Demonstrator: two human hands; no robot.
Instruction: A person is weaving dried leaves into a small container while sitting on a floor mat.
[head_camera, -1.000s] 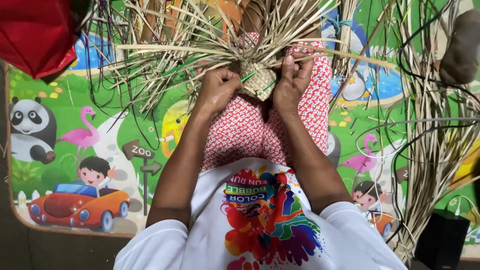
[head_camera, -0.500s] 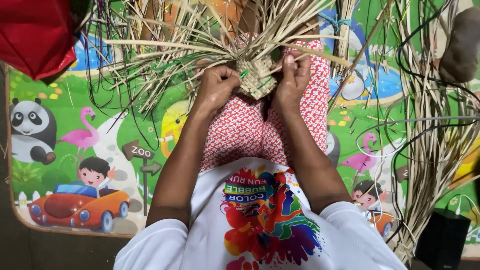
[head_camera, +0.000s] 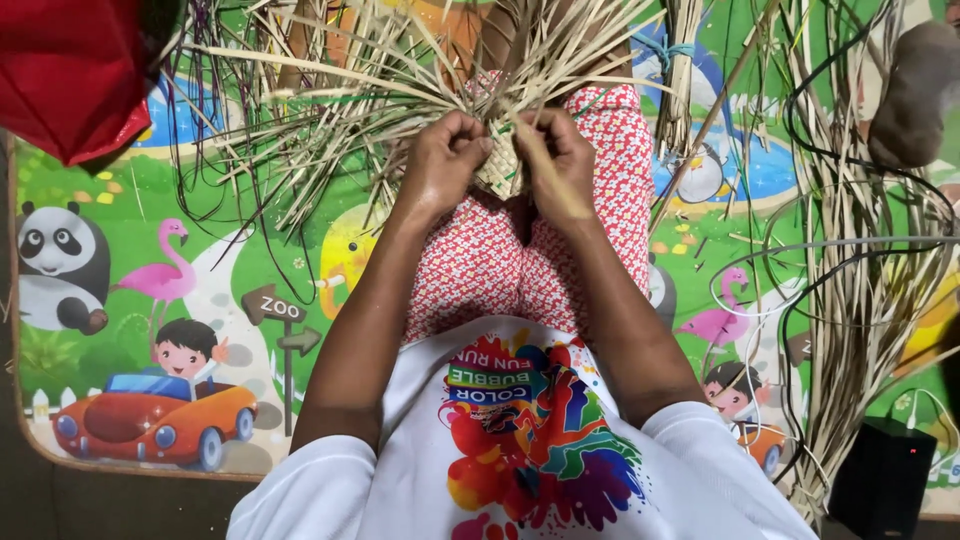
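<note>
1. At the far left, the red cloth (head_camera: 70, 70) hangs in the top corner over the cartoon play mat (head_camera: 150, 330), where it was a second ago.
2. The left hand (head_camera: 442, 160) has closed in towards the middle and is clenched on the left edge of the small woven piece (head_camera: 503, 170).
3. The woven piece sits above the lap in red patterned trousers (head_camera: 480, 260); earlier it showed broadly between the hands, now only a narrow part shows.
4. The right hand (head_camera: 558, 160) has moved left, pinching one pale strip (head_camera: 545, 165) that slants across its fingers.
5. Loose straw strips (head_camera: 850, 250) lie heaped on the right.
</note>
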